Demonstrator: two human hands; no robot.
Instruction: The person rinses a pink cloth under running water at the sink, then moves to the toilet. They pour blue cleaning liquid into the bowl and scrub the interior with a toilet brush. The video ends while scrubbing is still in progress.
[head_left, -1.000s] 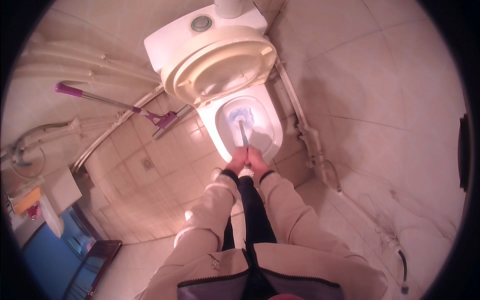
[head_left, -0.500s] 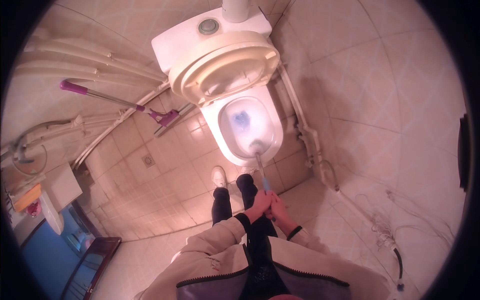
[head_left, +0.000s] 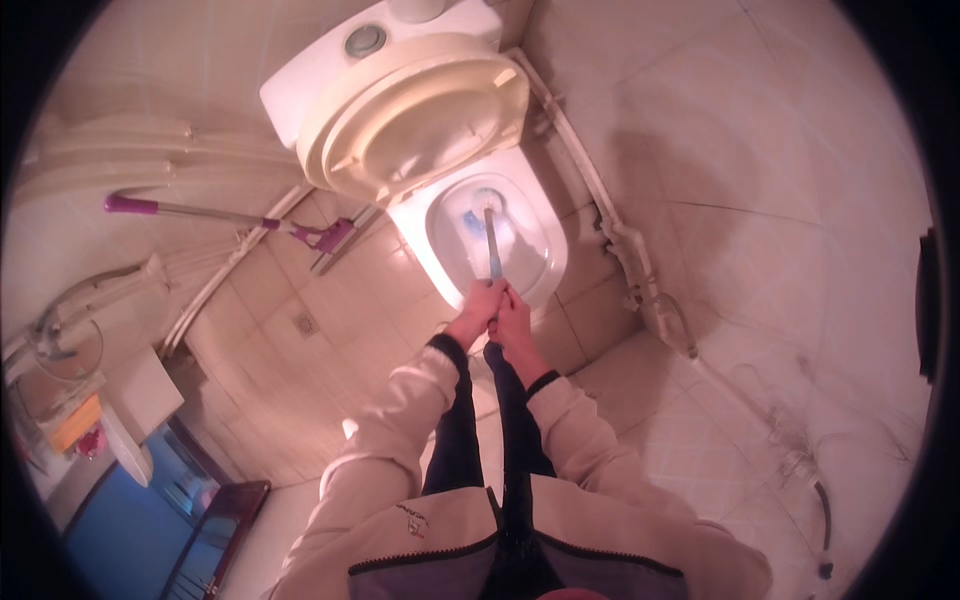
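Observation:
Both of my hands grip the handle of a toilet brush point(head_left: 493, 252), its shaft grey and its grip bluish. My left hand point(head_left: 482, 300) is closed around the handle, and my right hand point(head_left: 514, 318) is closed against it just beside. The pale brush head lies inside the bowl of a white toilet point(head_left: 543, 270), toward the far side, next to a patch of blue at the bowl's bottom. A cream lid and seat point(head_left: 420, 130) stand raised against the cistern, which has a round grey flush button point(head_left: 365, 40).
A purple-handled squeegee mop point(head_left: 215, 215) leans against the left wall. Pipes point(head_left: 625, 240) run along the wall right of the toilet. A floor drain point(head_left: 304, 324) sits in the tiles. At lower left are a white basin point(head_left: 130, 455) and a blue doorway area point(head_left: 120, 530).
My hands have moved forward to the bowl's front rim, arms more stretched. The brush head has gone from the near end of the bowl to the far side.

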